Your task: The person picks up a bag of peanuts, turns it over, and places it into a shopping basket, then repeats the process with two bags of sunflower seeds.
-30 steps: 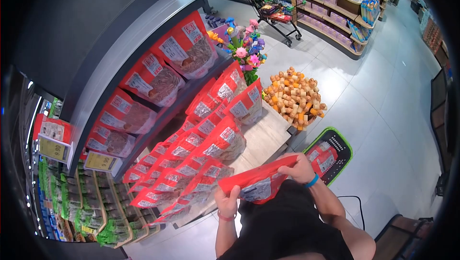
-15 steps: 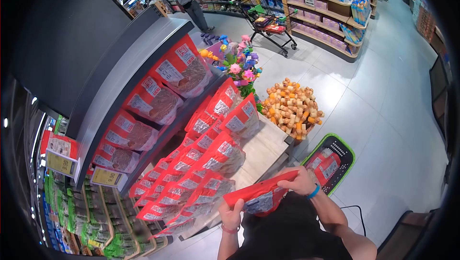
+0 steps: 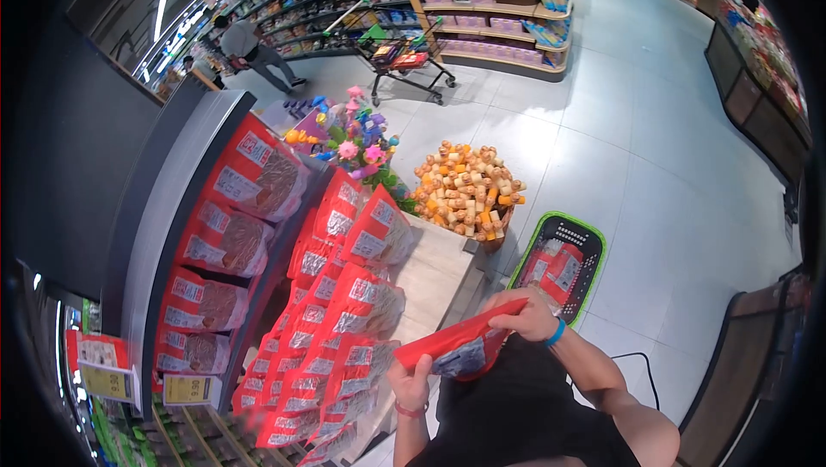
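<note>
A red plastic food bag (image 3: pixel 465 348) with a see-through lower part is stretched between both hands in front of my body. My left hand (image 3: pixel 408 383) grips its left end, thumb on top. At the upper right end, my right hand (image 3: pixel 527 317) pinches the bag, with a blue band on the wrist. Rows of similar red bags (image 3: pixel 360 295) stand on the pale wooden display table (image 3: pixel 434 269) to the left of my hands. Beyond my right hand, a black basket with a green rim (image 3: pixel 595 273) sits on the floor with red bags (image 3: pixel 555 271) inside.
More red bags (image 3: pixel 225 239) fill a grey shelf on the left, above yellow price tags (image 3: pixel 191 389). Behind the table are a bin of light-brown and orange items (image 3: pixel 469 191) and colourful flower-like toys (image 3: pixel 357 140). Farther back stand a shopping cart (image 3: pixel 400 54) and a person (image 3: pixel 249 49).
The view has turned to the right, so the display, cart and basket sit farther left. Both hands keep hold of the red bag, almost unmoved in front of my body.
</note>
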A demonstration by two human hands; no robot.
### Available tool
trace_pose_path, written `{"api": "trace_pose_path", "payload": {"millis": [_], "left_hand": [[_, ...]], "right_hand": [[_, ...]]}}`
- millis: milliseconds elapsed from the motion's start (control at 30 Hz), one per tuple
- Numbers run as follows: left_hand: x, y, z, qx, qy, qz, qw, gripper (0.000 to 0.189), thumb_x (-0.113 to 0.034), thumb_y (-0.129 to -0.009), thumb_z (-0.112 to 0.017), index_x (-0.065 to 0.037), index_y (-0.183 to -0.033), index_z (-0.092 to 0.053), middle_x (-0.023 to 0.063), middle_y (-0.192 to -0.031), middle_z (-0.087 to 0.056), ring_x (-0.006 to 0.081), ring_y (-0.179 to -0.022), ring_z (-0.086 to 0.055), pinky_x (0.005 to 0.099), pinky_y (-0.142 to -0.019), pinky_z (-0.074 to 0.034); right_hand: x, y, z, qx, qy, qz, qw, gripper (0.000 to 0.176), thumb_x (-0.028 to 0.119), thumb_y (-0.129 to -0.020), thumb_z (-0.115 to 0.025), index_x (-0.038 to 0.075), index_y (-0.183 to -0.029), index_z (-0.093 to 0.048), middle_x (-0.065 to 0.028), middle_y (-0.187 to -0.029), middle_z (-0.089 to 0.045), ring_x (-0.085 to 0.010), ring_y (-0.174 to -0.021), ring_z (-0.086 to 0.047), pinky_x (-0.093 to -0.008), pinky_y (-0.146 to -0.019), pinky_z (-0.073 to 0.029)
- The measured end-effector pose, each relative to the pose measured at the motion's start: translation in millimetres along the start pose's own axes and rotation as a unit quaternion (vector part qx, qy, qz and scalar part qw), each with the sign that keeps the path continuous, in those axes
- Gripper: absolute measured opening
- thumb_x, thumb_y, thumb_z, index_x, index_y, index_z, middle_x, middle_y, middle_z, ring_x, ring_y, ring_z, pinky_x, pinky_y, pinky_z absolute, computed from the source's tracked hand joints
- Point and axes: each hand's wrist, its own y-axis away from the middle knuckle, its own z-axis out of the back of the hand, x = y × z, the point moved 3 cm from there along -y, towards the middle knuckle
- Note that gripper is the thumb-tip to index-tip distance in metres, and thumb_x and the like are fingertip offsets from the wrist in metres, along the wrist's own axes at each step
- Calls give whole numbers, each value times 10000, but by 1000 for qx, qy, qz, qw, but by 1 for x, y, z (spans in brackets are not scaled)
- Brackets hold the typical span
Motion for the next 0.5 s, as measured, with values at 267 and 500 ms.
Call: {"api": "trace_pose_path", "payload": {"millis": [267, 500], "left_hand": [[2, -8, -14, 69, 5, -25, 997, 247, -182, -917, -629, 49, -983, -688, 90, -903, -677, 132, -739, -589, 265, -659, -439], [11, 3, -14, 127, 87, 27, 988, 271, -189, -915, -629, 59, -1013, -678, 109, -933, -681, 165, -839, -616, 296, -764, -464]], "right_hand": [[19, 24, -3, -59, 108, 22, 992, 140, 61, -814, -737, -17, -928, -714, -95, -940, -711, -141, -835, -652, -274, -725, -514], [31, 57, -21, -130, 124, 44, 983, 107, 37, -805, -742, -7, -899, -717, -105, -937, -710, -162, -865, -648, -291, -773, -504]]}}
